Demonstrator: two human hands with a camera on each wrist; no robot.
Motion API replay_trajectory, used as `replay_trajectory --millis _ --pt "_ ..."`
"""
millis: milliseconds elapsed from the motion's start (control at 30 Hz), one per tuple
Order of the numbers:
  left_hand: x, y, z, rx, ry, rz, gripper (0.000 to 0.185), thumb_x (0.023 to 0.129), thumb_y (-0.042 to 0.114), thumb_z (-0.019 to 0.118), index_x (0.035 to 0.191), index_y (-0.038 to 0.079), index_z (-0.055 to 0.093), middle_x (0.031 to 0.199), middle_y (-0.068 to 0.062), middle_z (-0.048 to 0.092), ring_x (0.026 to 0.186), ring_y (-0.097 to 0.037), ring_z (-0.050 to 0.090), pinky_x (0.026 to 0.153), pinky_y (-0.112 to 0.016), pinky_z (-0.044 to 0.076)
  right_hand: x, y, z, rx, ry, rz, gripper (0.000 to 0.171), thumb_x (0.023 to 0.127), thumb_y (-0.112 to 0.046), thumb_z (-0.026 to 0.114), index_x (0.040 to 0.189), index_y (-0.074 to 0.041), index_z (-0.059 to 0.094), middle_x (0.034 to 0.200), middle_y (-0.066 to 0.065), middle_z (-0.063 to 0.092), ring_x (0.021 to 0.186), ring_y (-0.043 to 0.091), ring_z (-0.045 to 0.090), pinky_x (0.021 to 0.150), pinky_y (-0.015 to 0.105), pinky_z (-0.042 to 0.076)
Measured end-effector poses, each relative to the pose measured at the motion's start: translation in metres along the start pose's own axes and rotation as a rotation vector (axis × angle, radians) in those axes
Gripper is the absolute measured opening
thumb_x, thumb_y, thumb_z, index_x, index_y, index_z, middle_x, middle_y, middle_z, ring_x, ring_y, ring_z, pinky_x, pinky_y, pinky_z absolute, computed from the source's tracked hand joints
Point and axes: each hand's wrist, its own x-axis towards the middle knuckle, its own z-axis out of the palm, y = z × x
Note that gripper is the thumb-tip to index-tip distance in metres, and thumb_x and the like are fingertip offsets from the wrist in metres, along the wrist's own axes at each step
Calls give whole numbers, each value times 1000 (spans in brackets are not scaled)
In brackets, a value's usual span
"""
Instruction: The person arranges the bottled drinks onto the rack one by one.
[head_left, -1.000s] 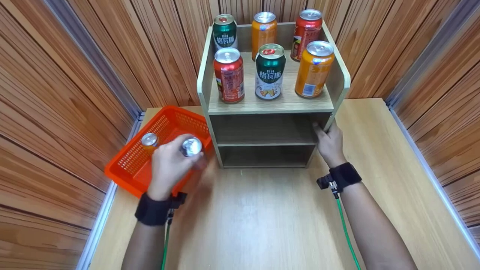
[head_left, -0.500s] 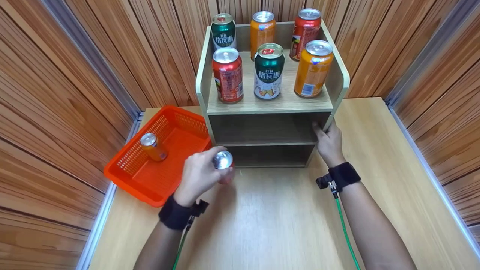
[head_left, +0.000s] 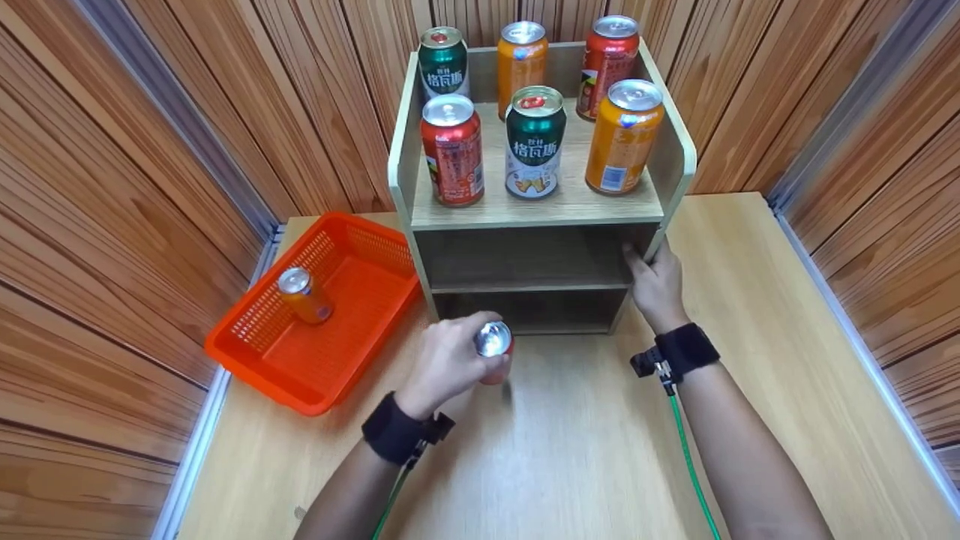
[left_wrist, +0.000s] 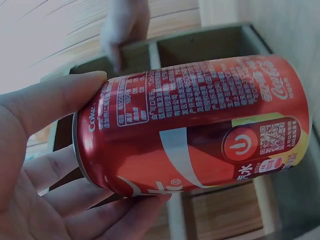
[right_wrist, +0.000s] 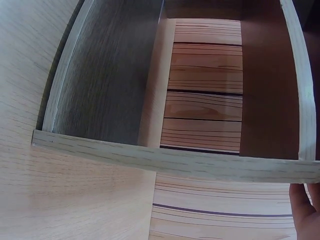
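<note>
My left hand grips a red cola can upright just above the table, in front of the lower openings of a small wooden shelf unit. The left wrist view shows that can close up, thumb and fingers curled round it, with the shelf behind. My right hand rests against the shelf's right side panel, fingers straight along its front edge. In the right wrist view only a fingertip shows beside the shelf's empty compartments.
Several cans, red, green and orange, stand on the shelf's top board. An orange plastic basket at the left holds one orange can. Wood-panelled walls close in the table on three sides.
My left hand has carried the red can out of the basket and rightwards to the front of the shelf. The right hand has stayed on the shelf's side.
</note>
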Motion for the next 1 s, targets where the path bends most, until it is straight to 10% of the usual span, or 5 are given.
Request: replay_trajectory --millis 400,1000 --pt "4 -4 43 -1 -41 23 38 74 30 78 109 19 70 92 5 71 71 -13 63 60 -29 51 0 2 1 8 5 0 43 97 -30 59 129 -2 54 133 16 57 126 25 49 105 44 36" --pt "-1 -4 64 -36 -82 14 41 73 27 80 112 17 69 93 3 71 75 -10 64 63 -27 53 0 2 1 -9 6 5 44 97 -29 57 131 -2 53 134 17 56 126 27 48 105 44 35"
